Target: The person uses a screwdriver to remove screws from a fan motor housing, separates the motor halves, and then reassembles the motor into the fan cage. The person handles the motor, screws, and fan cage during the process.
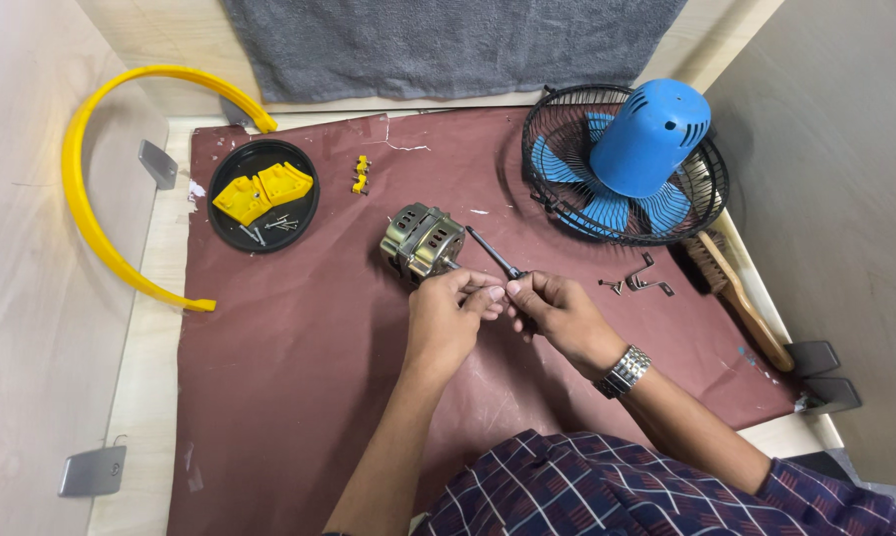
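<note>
Fingers: left hand (pixel 450 310) pinches the shaft of the ribbed silver metal motor (pixel 423 241); right hand (pixel 552 310) closes around a black-handled screwdriver (pixel 496 255).
Motor: lies on the brown mat (pixel 299 367), mid-table, just beyond both hands.

hands (pixel 448 310) (pixel 552 308), screwdriver (pixel 496 255), fan motor (pixel 421 241)

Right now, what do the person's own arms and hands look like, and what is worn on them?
Both forearms are bare. The left hand wears nothing. The right hand has a silver metal link wristwatch at the wrist. The dark blue checked shirt sleeve with thin light and red lines covers the right upper arm.
</note>
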